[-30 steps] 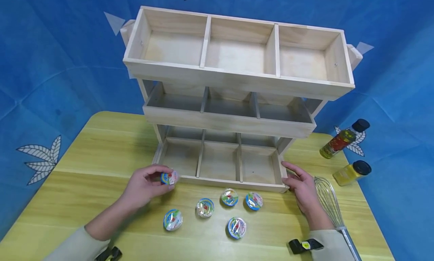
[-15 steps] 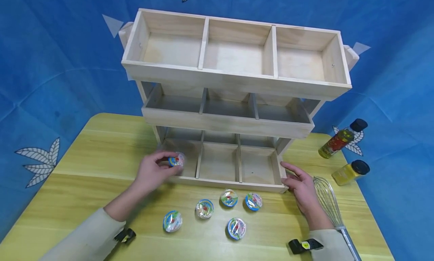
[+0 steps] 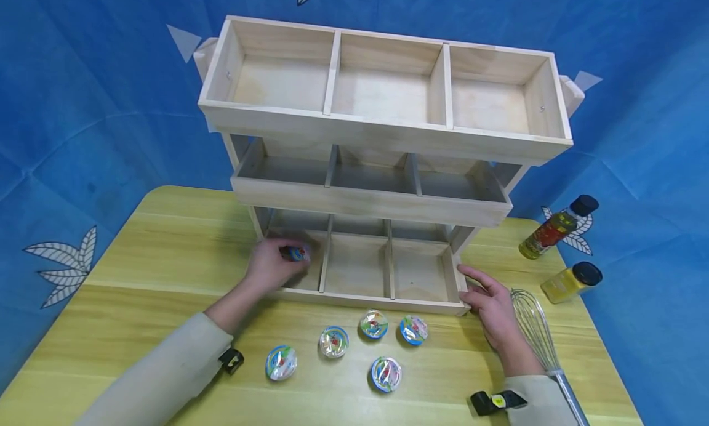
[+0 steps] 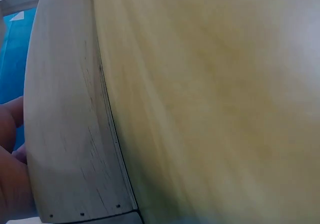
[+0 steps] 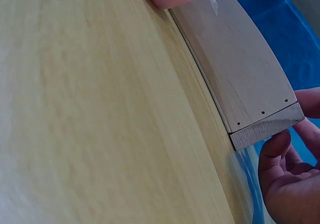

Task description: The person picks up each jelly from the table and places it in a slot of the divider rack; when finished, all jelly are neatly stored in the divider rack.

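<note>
A three-tier wooden rack [image 3: 354,195] stands on the table, each tier split into three compartments. My left hand [image 3: 269,267] is inside the bottom tier's left compartment, pinching a small jelly cup [image 3: 299,253] with a blue printed lid. Fingers partly cover that cup, and the left wrist view shows only the hand's edge beside a wooden panel [image 4: 70,109]. At the bottom tier's right front corner, my right hand [image 3: 493,306] grips the wood between thumb and fingers. Several more jelly cups, including one cup [image 3: 281,362] at the left, lie on the table before the rack.
A whisk [image 3: 537,330] lies beside my right hand. Farther right are a dark-capped oil bottle [image 3: 554,230] and a yellow jar [image 3: 567,283] with a black lid. Blue cloth [image 3: 111,93] hangs behind the wooden table [image 3: 138,260].
My left hand has carried the jelly cup from in front of the rack, over the front edge, into the bottom left compartment. The right hand keeps its grip on the corner.
</note>
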### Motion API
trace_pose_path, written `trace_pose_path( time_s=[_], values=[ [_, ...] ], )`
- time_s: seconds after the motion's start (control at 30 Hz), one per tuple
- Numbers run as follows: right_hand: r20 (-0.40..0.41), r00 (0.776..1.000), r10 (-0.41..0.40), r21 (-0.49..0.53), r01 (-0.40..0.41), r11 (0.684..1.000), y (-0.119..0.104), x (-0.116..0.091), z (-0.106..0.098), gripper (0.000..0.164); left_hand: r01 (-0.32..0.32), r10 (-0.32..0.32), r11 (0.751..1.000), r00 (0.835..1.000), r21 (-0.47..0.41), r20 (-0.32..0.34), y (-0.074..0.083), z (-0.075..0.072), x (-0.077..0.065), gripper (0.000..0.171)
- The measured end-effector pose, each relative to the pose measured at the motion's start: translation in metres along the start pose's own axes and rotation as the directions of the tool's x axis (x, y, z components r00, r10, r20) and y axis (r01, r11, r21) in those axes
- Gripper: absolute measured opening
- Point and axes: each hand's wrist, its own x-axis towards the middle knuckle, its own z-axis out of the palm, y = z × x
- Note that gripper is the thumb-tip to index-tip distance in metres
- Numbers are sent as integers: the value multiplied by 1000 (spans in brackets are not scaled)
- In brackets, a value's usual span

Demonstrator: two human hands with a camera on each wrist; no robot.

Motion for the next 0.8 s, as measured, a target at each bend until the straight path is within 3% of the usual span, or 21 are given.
trace_pose_path(
  time_s=[0.17, 0.33, 0.53, 0.8],
  values=[
    [-2, 1000, 7, -10, -7, 1000, -1, 0, 1, 50, 54, -57, 996, 998, 72, 38, 2, 4, 7, 32],
    [-9, 1000, 10, -17, -10, 1000, -2, 0, 1, 51, 112, -121, 990, 988, 88, 95, 1, 7, 13, 35],
    [-20, 1000, 11, -16, -11, 1000, -1, 0, 1, 51, 166, -164, 986, 978, 2, 129, -4, 12, 20, 37],
    [-22, 1000, 9, -15, -10, 1000, -2, 0, 2, 51, 272, -240, 946, 953, -177, 184, -11, 14, 23, 42]
  ],
)
